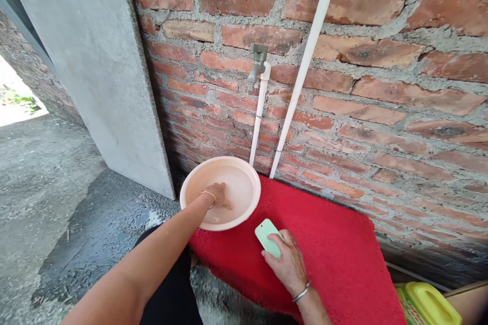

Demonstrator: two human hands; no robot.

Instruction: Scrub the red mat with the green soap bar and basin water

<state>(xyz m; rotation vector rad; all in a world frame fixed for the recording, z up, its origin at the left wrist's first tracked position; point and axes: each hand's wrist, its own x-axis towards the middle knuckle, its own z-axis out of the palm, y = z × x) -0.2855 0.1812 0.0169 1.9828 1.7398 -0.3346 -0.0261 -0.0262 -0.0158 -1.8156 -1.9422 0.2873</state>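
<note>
A pale peach, round plastic basin point(229, 224) is set at the near-left end of a bench point(324, 233) covered in bright red, fuzzy cloth, beside a rough red-brick wall point(381, 111). The bare left hand point(218, 195), circled at the wrist by a thin yellow bracelet point(210, 199), is lowered into the basin, where clear water point(240, 183) is seen; whether its grip is spread or pressed together cannot be told.

Just to the right of the basin, a pale green, rounded rectangular block point(266, 233), pierced by a small dark hole near its far end, is pinched in the grip of the right hand point(287, 259), with the thumb pressed along one edge and the fingers bent over the top. The block is held at the surface of the red cloth; its underside is hidden. A silver-coloured metal bangle point(301, 292) is worn on the right wrist.

Above and behind the basin, a dull grey metal tap point(257, 63) is mounted on a short white pipe point(259, 117), and a longer white pipe point(305, 71) is run slantwise up the bricks. To the left, a tall grey concrete slab point(87, 71) is leaned against the wall over a partly wet concrete floor point(95, 233). A yellow plastic container point(427, 304) is cut off by the lower right edge of the view.
</note>
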